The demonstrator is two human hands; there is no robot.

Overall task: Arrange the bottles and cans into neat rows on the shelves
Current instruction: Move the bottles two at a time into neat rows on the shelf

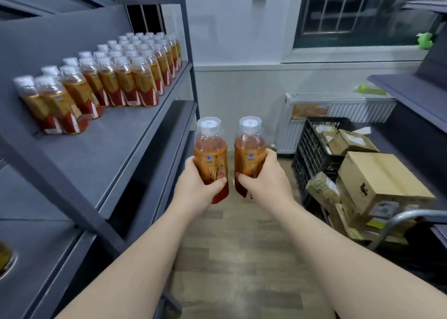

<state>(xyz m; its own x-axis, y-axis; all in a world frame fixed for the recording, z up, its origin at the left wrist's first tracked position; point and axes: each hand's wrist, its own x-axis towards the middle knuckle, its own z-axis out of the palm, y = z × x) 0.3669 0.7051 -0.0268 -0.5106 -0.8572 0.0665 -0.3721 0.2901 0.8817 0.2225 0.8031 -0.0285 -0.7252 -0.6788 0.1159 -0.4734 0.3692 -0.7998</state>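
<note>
Rows of bottles [116, 76] stand on the left shelf [101, 154]; crate [314, 149] and boxes [377, 180] lie right, on the floor [242, 246].

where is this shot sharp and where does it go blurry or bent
Head view: sharpest at centre, on the left bottle and right bottle gripped by the left hand and right hand; its edges smear, and the wide lens skews the shelf and its bottle rows.

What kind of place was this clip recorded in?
Probably a shop stockroom: grey metal shelves hold rows of identical bottles, and a black crate and cardboard boxes sit on the floor.
</note>
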